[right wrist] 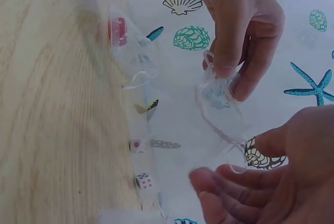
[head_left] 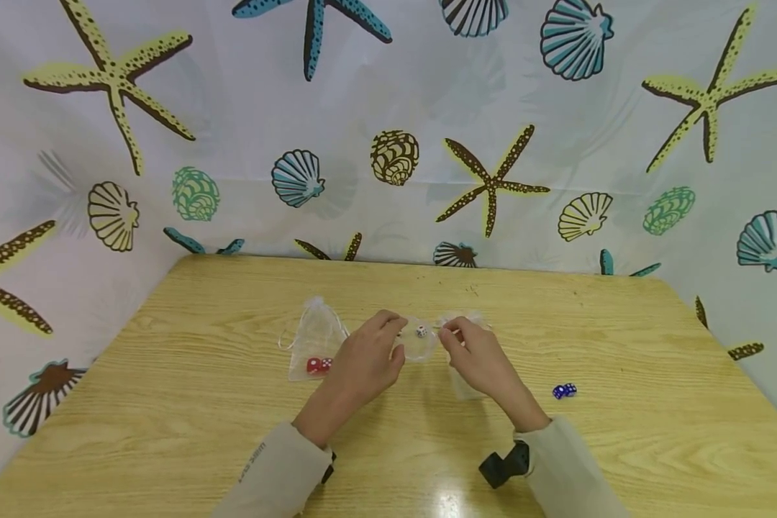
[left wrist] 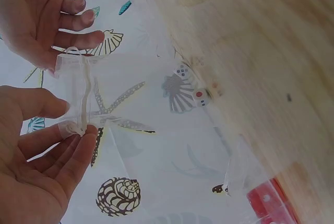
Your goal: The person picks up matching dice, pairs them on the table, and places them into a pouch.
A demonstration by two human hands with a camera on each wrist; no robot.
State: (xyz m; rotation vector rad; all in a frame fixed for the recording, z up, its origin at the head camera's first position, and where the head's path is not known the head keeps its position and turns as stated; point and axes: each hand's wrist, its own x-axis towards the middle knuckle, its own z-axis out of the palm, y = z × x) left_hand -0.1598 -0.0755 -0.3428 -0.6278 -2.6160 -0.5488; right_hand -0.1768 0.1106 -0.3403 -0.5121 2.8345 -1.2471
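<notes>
A small sheer white drawstring bag (head_left: 421, 350) hangs between the two hands, its mouth upward with a pale cord across it. My left hand (head_left: 370, 351) holds one side of the bag's mouth, the knotted cord caught at its fingertips in the left wrist view. At the opposite side is my right hand (head_left: 478, 360); its thumb (right wrist: 269, 143) meets the bag's edge while the fingers (right wrist: 214, 182) stay apart from it, with a cord loop in the gap. White dice (right wrist: 143, 180) with coloured pips sit on the table beyond the bag.
To the left lies another sheer bag (head_left: 314, 334) with red dice (head_left: 317, 365) in it. A further sheer bag (head_left: 465, 387) is partly hidden under the right hand. Blue dice (head_left: 565, 391) rest on the wooden table (head_left: 168, 417) at right. A patterned curtain (head_left: 362, 86) stands behind.
</notes>
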